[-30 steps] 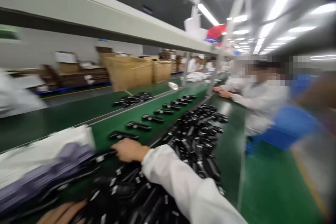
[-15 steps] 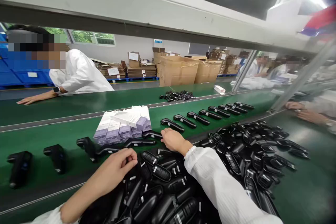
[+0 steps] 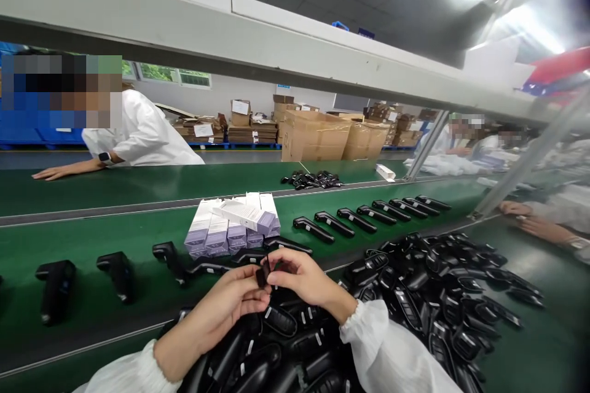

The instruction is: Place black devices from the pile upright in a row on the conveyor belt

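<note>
My left hand (image 3: 230, 295) and my right hand (image 3: 295, 273) meet above a heap of black handheld device bodies (image 3: 262, 371). Both are closed in a pinch on a small black piece (image 3: 262, 277) between the fingertips; whether it is one part or two I cannot tell. Just beyond my fingers, black devices with angled heads lie on the green conveyor belt (image 3: 152, 295), one of them (image 3: 288, 245) right behind my right hand. White and purple boxes (image 3: 207, 236) sit stacked on the belt behind my left hand.
A row of black devices (image 3: 357, 220) runs along the belt to the right. More black parts (image 3: 428, 295) are heaped at my right. A metal shelf beam (image 3: 258, 31) crosses overhead, with a slanted post (image 3: 426, 146). Co-workers in white sleeves (image 3: 142, 129) are across the belt and at the right.
My right hand has drawn back from the devices on the belt and come together with my left, which moved right and forward. A small black piece now shows between them. The view has shifted slightly.
</note>
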